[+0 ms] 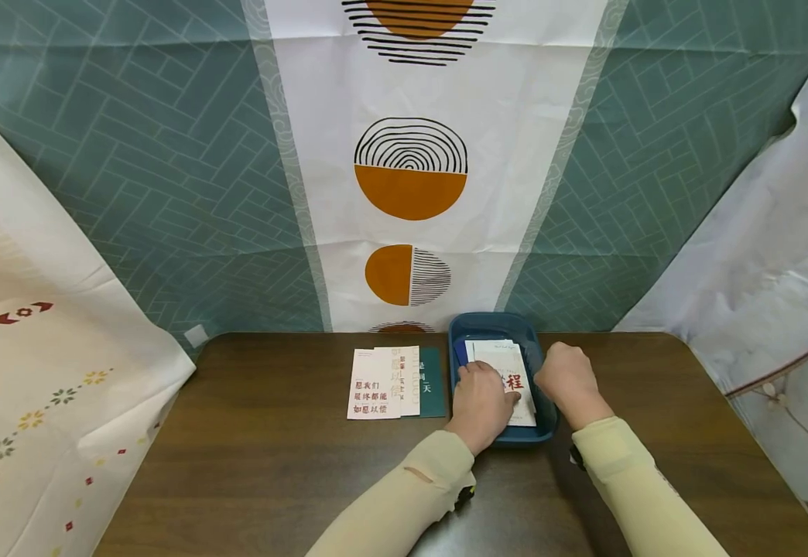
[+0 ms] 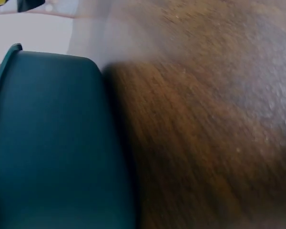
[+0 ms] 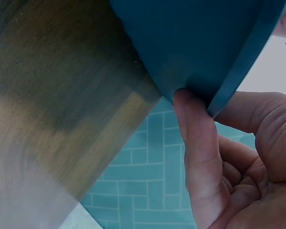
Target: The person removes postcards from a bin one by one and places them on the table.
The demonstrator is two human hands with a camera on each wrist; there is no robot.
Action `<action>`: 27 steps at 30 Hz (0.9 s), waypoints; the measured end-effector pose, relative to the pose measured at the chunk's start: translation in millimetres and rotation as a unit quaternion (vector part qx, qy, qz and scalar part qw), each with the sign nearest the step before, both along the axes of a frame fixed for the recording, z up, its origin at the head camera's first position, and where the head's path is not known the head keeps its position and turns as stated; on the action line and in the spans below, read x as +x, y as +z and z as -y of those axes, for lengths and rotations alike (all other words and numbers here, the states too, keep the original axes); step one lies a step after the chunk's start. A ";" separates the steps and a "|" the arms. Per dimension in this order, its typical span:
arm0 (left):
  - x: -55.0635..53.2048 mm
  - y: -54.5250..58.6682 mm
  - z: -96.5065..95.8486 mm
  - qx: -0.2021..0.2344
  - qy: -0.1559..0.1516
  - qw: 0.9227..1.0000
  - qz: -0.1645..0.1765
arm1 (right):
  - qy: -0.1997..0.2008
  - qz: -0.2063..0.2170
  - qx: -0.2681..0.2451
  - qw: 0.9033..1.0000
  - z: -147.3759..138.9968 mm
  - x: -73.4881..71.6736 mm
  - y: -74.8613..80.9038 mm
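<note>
A dark blue plastic tray stands at the back of the wooden table with several cards in it. On top lies a white card with red characters, over a blue-edged one. My left hand reaches over the tray's near left side, its fingers bent on the white card; whether they pinch it, I cannot tell. My right hand is at the tray's right side. In the right wrist view, thumb and forefinger pinch the tray rim. The left wrist view shows mostly the tray's outer wall.
Left of the tray, two pale cards with printed characters overlap a dark green card on the brown table. A green and white patterned cloth hangs behind the table's back edge. Pale floral cloths flank both sides.
</note>
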State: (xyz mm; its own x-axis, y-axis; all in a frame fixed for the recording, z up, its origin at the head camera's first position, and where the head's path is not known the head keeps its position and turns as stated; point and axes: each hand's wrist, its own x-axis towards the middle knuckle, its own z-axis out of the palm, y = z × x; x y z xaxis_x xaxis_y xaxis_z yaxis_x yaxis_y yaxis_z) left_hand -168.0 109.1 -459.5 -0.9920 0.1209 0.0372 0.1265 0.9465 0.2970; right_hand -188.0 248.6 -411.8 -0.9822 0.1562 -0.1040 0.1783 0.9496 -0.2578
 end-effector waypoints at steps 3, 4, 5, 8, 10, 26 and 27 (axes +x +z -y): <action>0.0 -2.3 -2.1 -0.030 -0.004 0.999 0.015 | 0.001 -0.003 -0.002 1.000 -1.2 -0.7 -1.5; 0.1 -2.9 -2.7 -0.037 -0.006 0.999 0.017 | 0.001 -0.005 -0.002 1.000 -1.7 -0.9 -1.9; 0.1 -3.6 -3.2 -0.046 -0.008 0.999 0.018 | 0.000 -0.005 -0.002 1.000 -2.0 -1.0 -2.1; 0.1 -4.8 -4.2 -0.072 -0.013 0.997 0.018 | -0.002 -0.007 -0.005 1.000 -2.8 -0.9 -2.4; 0.5 -5.1 -4.5 -0.085 -0.012 0.996 0.016 | -0.002 -0.006 -0.008 1.000 -2.7 -0.6 -1.9; 0.0 -5.0 -3.5 -0.076 -0.020 0.997 0.027 | -0.007 0.002 -0.007 1.000 0.2 -0.9 -0.8; 0.0 -4.7 -3.5 -0.077 -0.020 0.996 0.025 | -0.008 0.002 -0.008 1.000 0.1 -0.9 -1.0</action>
